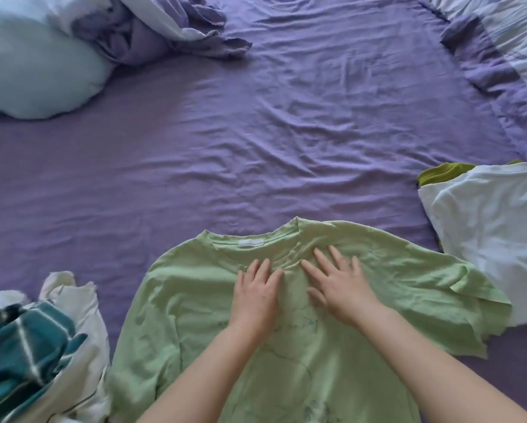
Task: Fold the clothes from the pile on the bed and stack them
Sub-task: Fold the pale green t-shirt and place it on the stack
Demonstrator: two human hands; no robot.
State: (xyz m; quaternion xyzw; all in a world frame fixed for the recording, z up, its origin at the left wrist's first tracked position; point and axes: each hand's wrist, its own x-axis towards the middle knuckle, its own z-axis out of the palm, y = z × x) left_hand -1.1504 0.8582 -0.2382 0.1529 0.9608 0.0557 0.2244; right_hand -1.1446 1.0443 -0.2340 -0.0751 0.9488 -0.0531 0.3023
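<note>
smoothing the green t-shirt before the fold

left hand (257, 290) and right hand (337, 283), fingers spread flat, press the green t-shirt (301, 346) below its collar, likely flattening creases; it lies on the bed (256, 132) between the unfolded pile (36, 346) and the folded stack (494, 239).

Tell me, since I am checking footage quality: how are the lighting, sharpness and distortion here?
Head view: soft, even daylight, no glare, faint shadows under both hands on the green T-shirt; centre reasonably sharp, the pillow and the striped garment at the edges blurrier; wide-angle lens visibly bows the purple sheet.
</note>
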